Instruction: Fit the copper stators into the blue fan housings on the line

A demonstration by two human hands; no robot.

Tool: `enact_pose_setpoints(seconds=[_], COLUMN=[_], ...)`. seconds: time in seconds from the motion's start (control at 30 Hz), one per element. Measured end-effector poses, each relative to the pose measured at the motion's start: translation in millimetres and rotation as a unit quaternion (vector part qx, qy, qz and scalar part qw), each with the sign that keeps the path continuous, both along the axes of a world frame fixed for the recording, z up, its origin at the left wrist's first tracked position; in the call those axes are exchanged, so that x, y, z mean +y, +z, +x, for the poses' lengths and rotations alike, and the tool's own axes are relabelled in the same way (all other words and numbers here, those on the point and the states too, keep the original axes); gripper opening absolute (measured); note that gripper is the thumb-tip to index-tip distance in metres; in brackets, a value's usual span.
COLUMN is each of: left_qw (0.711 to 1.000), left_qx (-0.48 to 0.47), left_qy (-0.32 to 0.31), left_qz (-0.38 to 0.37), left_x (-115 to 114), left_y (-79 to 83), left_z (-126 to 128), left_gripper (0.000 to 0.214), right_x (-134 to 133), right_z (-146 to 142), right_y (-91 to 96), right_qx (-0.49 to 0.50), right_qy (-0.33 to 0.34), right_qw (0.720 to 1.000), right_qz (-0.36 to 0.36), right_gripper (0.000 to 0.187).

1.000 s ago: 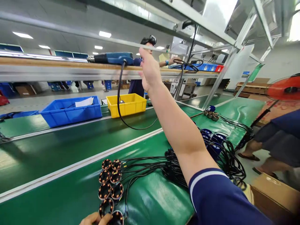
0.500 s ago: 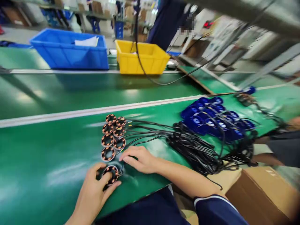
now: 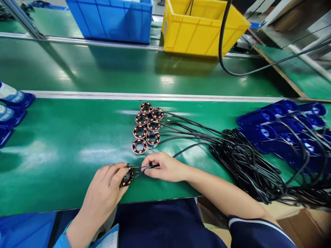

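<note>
My left hand (image 3: 106, 189) is closed around a small round stator coil (image 3: 127, 178) with copper windings, near the front edge of the green mat. My right hand (image 3: 162, 167) pinches the thin black wire (image 3: 148, 167) that leaves that coil, just to its right. Beyond my hands, several more stator coils (image 3: 146, 126) lie in two short rows. Their black leads run right into a tangled cable bundle (image 3: 248, 162).
A heap of blue plastic parts (image 3: 279, 127) lies at the right under the cables. A blue bin (image 3: 113, 17) and a yellow bin (image 3: 201, 27) stand beyond the conveyor belt (image 3: 103, 72). Blue-and-white pieces (image 3: 11, 103) sit at the left edge. A hanging black cord (image 3: 224, 51) loops by the yellow bin.
My right hand came down from the overhead shelf to the mat and took the coil's wire. My view dropped to the bench. My left hand kept hold of the coil.
</note>
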State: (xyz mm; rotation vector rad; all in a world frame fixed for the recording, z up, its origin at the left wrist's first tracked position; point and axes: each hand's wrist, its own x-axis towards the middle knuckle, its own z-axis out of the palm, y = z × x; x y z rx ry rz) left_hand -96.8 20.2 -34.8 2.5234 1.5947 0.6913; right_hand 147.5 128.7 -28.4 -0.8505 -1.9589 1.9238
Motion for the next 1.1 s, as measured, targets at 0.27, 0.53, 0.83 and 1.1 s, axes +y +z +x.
enact_pose_setpoints(seconds=[0.27, 0.53, 0.83, 1.1], left_qw=[0.983, 0.987, 0.978, 0.942], left_qx=[-0.164, -0.103, -0.022, -0.075], left_qy=[-0.022, -0.04, -0.126, -0.192], left_qz=[-0.081, -0.115, -0.167, -0.265], left_x=[-5.2, 22.9, 85.1, 74.5], left_y=[-21.7, 2.1, 7.1, 10.3], left_z=[6.2, -18.2, -12.6, -33.0], left_gripper=[0.046, 0.07, 0.019, 0.014], right_x=[-11.4, -1.2, 12.7, 4.7], right_z=[0.9, 33.1, 32.4, 6.2], right_y=[-4.9, 17.6, 6.1, 3.1], right_qx=[0.046, 0.051, -0.014, 0.004], right_qy=[-0.05, -0.14, -0.148, 0.003], right_qw=[0.961, 0.984, 0.916, 0.972], right_qz=[-0.267, 0.096, 0.374, 0.237], right_gripper=[0.039, 0.019, 0.023, 0.019])
